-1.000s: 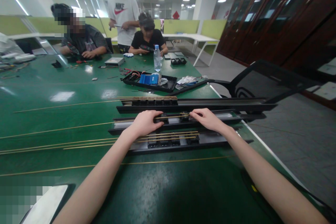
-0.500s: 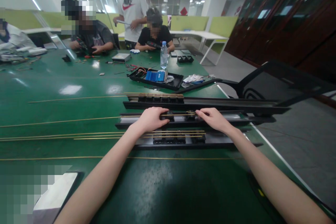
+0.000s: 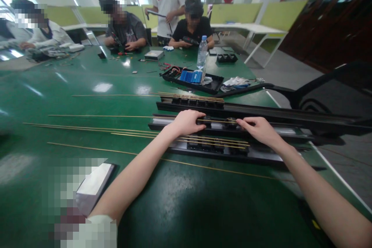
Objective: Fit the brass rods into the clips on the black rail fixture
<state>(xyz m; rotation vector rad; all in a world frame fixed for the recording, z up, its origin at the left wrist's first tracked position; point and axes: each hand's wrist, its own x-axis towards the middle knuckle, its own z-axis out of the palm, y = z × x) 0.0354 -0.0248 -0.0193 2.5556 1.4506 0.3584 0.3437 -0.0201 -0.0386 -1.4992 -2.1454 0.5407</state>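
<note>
My left hand [image 3: 188, 122] is closed with thumb and fingers around a small black block [image 3: 207, 120] in the middle black channel [image 3: 162, 121]. A thin brass-coloured rod [image 3: 130, 116] runs along this channel, passing under or through my left hand. At the rod's right end, beside a second black block [image 3: 231, 121], my right hand [image 3: 258, 128] pinches with thumb and forefinger. The exact contact at the fingertips is too small to see clearly. Nearer to me, a channel [image 3: 267, 154] carries several black blocks with several rods [image 3: 215, 139] lying across them.
Behind lies another long black channel [image 3: 261, 113] with blocks and rods. A black tray [image 3: 213, 84] holds a blue item [image 3: 191, 76]; a water bottle [image 3: 201, 54] and gloves [image 3: 236, 84] are nearby. One loose rod [image 3: 203, 166] lies in front. Co-workers sit and stand across the green table [image 3: 180, 209].
The view has turned to the left, so the scene sits further right in the picture. Both hands keep nearly the same places on the middle channel.
</note>
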